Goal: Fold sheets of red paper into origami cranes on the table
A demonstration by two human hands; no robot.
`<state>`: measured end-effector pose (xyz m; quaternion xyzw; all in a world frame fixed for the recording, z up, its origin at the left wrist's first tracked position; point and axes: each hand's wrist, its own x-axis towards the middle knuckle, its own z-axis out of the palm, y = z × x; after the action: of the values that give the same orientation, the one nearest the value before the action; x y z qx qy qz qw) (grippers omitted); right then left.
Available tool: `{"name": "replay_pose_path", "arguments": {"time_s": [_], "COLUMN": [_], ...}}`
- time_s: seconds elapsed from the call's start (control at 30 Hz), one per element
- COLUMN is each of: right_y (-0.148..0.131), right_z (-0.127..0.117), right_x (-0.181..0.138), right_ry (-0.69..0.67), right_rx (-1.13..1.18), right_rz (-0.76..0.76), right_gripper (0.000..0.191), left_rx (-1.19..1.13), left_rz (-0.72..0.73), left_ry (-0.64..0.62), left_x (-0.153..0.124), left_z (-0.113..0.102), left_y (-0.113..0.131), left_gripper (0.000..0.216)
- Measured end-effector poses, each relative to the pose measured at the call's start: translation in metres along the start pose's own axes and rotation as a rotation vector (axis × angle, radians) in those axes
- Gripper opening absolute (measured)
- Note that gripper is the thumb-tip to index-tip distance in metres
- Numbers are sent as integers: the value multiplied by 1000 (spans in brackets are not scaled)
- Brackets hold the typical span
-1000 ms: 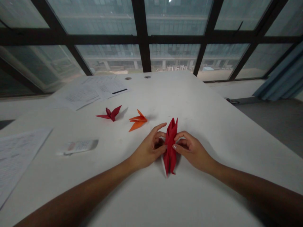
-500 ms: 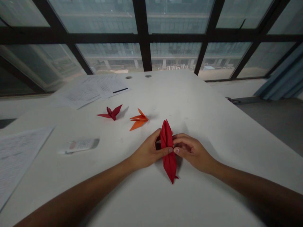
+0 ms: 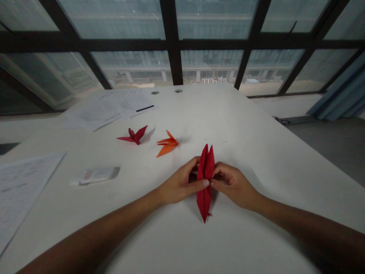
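Note:
A long, narrow folded red paper (image 3: 205, 182) stands on end on the white table (image 3: 256, 144), pointing away from me. My left hand (image 3: 179, 184) pinches its left side, thumb across the front. My right hand (image 3: 232, 184) pinches the right side at the same height, fingertips meeting my left thumb at the paper's middle. The paper's lower tip touches the table.
A dark red paper crane (image 3: 133, 135) and an orange paper crane (image 3: 167, 144) lie beyond my left hand. A white glue tube (image 3: 95, 175) lies to the left. Printed sheets (image 3: 111, 108) sit far left, more paper (image 3: 19, 182) at the left edge. Windows behind.
The red paper's flaps were spread apart, then pressed together flat; now its top points part slightly again. Both hands stayed pinched at its middle.

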<state>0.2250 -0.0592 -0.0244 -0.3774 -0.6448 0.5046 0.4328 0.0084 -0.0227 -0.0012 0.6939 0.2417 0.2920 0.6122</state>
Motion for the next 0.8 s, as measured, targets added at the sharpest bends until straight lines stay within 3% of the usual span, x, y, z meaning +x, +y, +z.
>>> {"name": "replay_pose_path", "arguments": {"time_s": [0.23, 0.57, 0.7, 0.8], "right_y": [2, -3, -3, -3], "right_z": [0, 0, -2, -3], "right_x": [-3, 6, 9, 11], "right_ry": [-26, 50, 60, 90], "right_rx": [158, 284, 283, 302], "right_rz": [85, 149, 165, 187], "right_gripper": [15, 21, 24, 24], "left_rx": [-199, -281, -252, -195], "left_rz": [-8, -75, 6, 40], "left_ry": [-26, 144, 184, 155], "left_x": [2, 5, 4, 3], "left_z": [-7, -6, -5, -4], "left_y": [-2, -10, -10, -10], "left_gripper": [54, 76, 77, 62]}}
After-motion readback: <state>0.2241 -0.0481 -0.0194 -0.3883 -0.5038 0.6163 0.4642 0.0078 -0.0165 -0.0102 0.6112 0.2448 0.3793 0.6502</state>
